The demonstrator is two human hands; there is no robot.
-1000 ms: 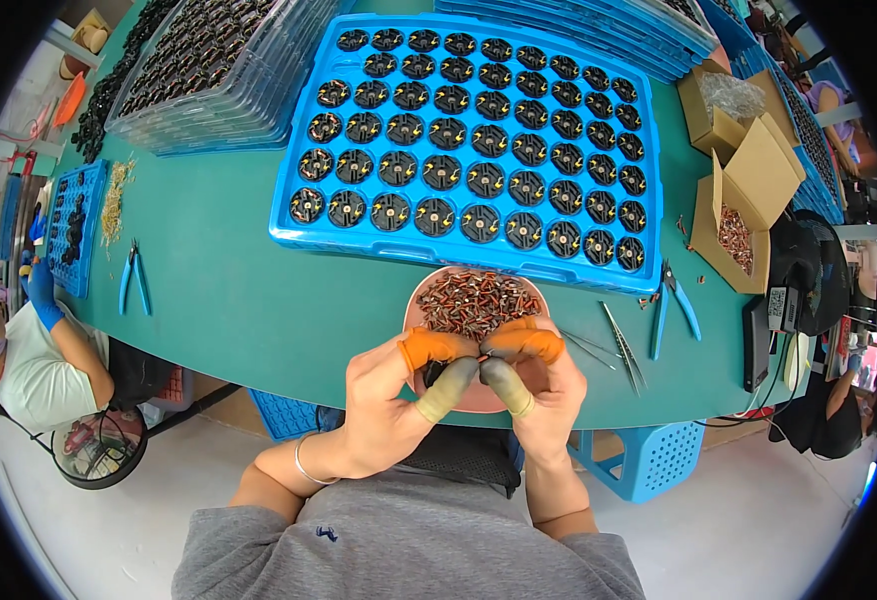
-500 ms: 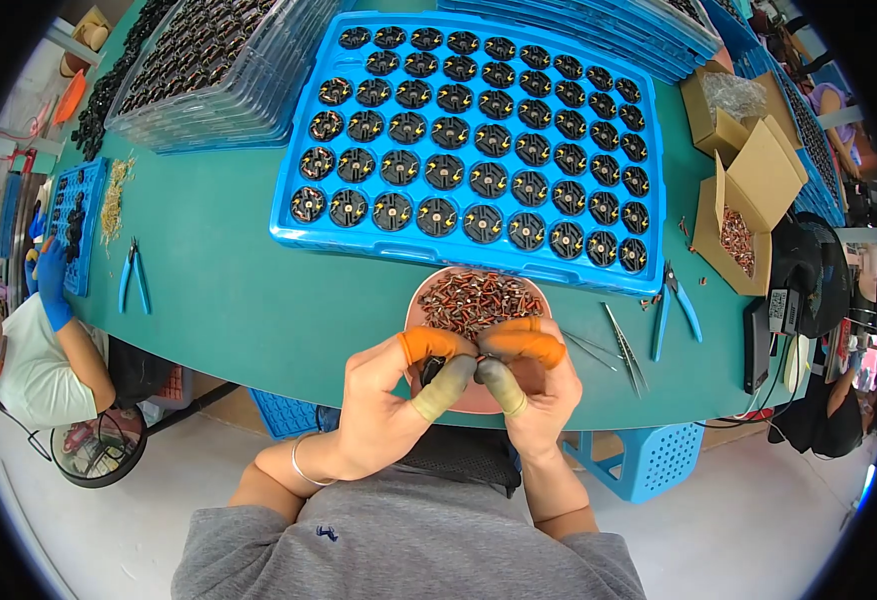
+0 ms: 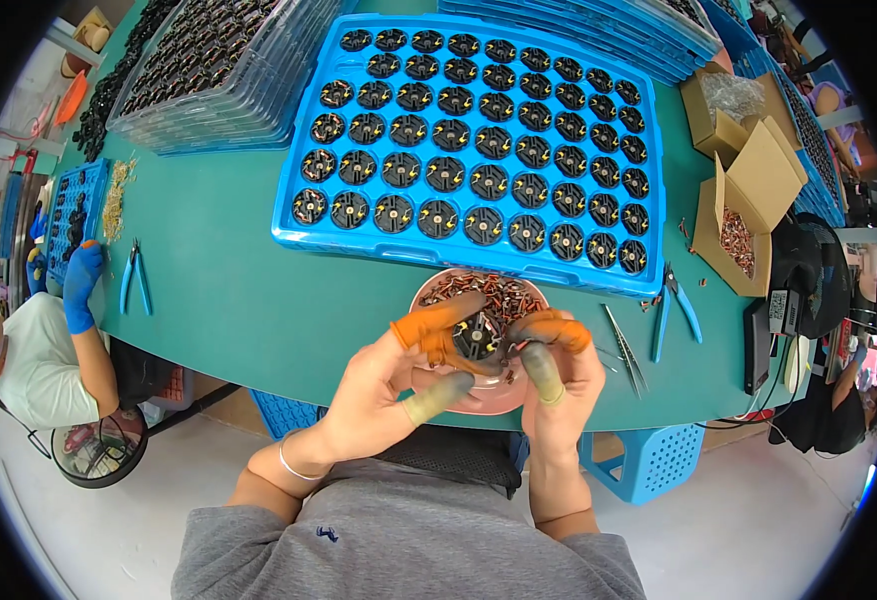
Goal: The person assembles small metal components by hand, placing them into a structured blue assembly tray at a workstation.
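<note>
My left hand (image 3: pixel 384 385), with orange and yellow finger cots, holds a round black component (image 3: pixel 476 340) with yellow bits and a pale centre. Its fingers curve around the part while the thumb sits a little apart. Beside it, my right hand (image 3: pixel 564 375) pinches a small reddish piece (image 3: pixel 519 347) between thumb and fingers, close to the component's edge. Both hands are above a pink bowl (image 3: pixel 489 402) heaped with small copper-red and silver pieces (image 3: pixel 504 295). Beyond the bowl, a blue tray (image 3: pixel 359 243) carries rows of similar round black components.
Tweezers (image 3: pixel 626 350) and blue-handled pliers (image 3: pixel 674 310) lie right of the bowl; more pliers (image 3: pixel 135 280) lie left. Open cardboard boxes (image 3: pixel 759 180) stand at right, stacked clear trays (image 3: pixel 209 130) at far left. A blue-gloved co-worker (image 3: pixel 64 350) sits at left.
My hands have moved apart from a joined pinch. The round component, mostly hidden before, is now turned face up in the left hand. The co-worker's gloved hand has shifted right.
</note>
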